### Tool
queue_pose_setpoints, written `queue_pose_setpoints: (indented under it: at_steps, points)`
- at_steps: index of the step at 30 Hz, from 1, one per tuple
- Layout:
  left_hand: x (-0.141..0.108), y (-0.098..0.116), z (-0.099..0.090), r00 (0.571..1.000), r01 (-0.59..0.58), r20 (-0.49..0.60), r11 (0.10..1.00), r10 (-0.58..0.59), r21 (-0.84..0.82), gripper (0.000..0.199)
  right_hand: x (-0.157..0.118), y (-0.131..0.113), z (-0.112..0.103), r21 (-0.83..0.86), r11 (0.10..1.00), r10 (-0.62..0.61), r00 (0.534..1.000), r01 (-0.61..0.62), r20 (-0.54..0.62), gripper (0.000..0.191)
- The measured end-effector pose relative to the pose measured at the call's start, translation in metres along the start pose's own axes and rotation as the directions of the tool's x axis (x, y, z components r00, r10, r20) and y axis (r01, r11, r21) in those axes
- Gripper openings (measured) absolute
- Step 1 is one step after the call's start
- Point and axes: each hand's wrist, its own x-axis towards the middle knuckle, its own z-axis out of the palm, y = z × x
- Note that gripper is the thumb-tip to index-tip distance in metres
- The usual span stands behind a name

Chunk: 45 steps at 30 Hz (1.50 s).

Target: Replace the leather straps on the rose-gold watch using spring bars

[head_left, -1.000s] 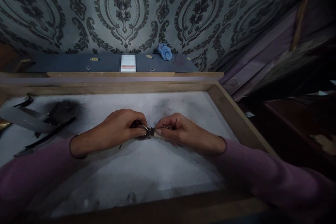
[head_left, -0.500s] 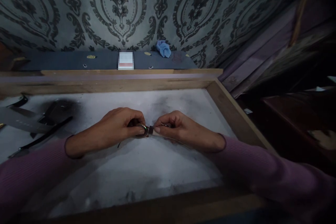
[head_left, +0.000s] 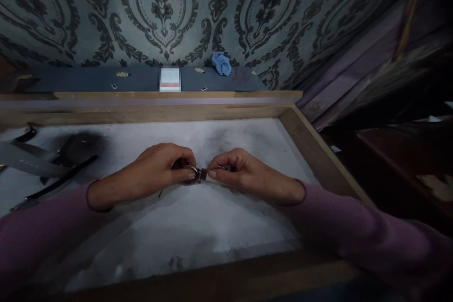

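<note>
Over the middle of a white-bottomed wooden tray, my left hand (head_left: 159, 165) pinches a round watch case (head_left: 191, 174) between thumb and fingers. A short dark strap piece (head_left: 204, 174) sticks out from the right side of the case. My right hand (head_left: 244, 170) is closed on the strap's far side, thumb on top. A pale strip and a thin metal piece show by its fingers, too small to make out. The two hands are a small gap apart.
Several dark straps and a grey band (head_left: 31, 158) lie at the tray's left. Raised wooden edges (head_left: 307, 141) surround the work surface. Behind, a dark ledge (head_left: 138, 80) holds a blue crumpled cloth (head_left: 222, 63) and a small whitish box (head_left: 170, 79). A patterned wall stands beyond.
</note>
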Motion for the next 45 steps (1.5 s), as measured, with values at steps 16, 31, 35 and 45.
queue_pose_setpoints:
  at_steps: [16, 31, 35, 45]
  points:
    - [0.000, 0.002, -0.001, 1.000, 0.008, -0.008, 1.000, -0.008, -0.027, 0.014, 0.000, 0.000, 0.000, 0.007, 1.000, 0.002, 1.000, -0.002, 0.013, 0.025]
    - [-0.003, 0.006, -0.003, 0.996, -0.070, -0.061, 0.997, 0.067, -0.038, 0.015, -0.012, -0.010, 0.003, 0.143, 0.989, -0.028, 0.989, 0.049, -0.148, 0.027]
    - [-0.006, 0.009, -0.004, 0.991, -0.088, -0.104, 0.996, 0.087, 0.003, 0.016, -0.014, -0.011, 0.005, 0.139, 0.989, -0.029, 0.986, 0.053, -0.164, 0.029]
    - [-0.006, 0.013, -0.005, 0.990, -0.084, -0.107, 0.995, 0.089, 0.049, 0.016, -0.015, -0.014, 0.004, 0.097, 0.994, -0.034, 0.987, 0.050, -0.157, 0.029]
